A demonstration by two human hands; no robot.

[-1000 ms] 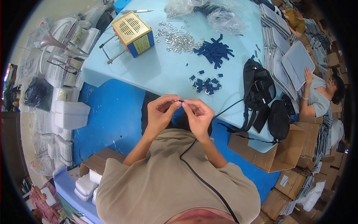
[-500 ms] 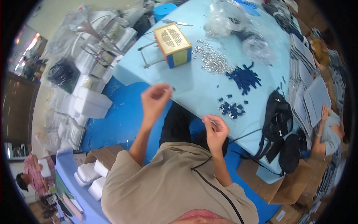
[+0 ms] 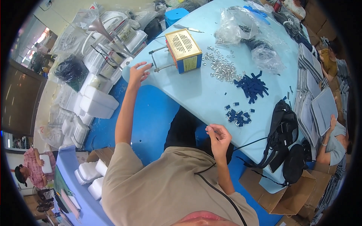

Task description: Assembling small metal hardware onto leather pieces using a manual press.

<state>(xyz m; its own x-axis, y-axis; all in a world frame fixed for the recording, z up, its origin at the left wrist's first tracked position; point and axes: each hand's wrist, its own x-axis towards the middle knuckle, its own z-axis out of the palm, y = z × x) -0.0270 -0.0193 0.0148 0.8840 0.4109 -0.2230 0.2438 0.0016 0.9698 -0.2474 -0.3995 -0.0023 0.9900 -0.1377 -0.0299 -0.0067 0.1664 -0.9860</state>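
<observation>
My left hand (image 3: pixel 138 74) reaches to the table's left corner, pinching a small dark ribbon piece (image 3: pixel 152 64) at its fingertips. Just beside it are the metal rods (image 3: pixel 158 69) jutting from a box-shaped device (image 3: pixel 184 49) with a perforated, cream-coloured top and blue side. Over the table's near edge, my right hand (image 3: pixel 219 135) is closed, thumb against fingers; whatever it may hold is too small to make out. Right of the device lie a spread of silvery metal rings (image 3: pixel 222 67), a pile of dark blue ribbon strips (image 3: pixel 252 86) and folded ribbon loops with rings (image 3: pixel 238 117).
Clear plastic bags (image 3: pixel 237 28) lie at the table's far side. A black bag (image 3: pixel 281 128) with straps rests on the right edge, near stacked grey panels (image 3: pixel 305 98). White foam blocks (image 3: pixel 98 101) stand left. Other people (image 3: pixel 36 165) are at both sides.
My left hand has moved left and away from me, carrying the dark piece to the device's rods. The right hand stays nearly in place. The view has shifted slightly.
</observation>
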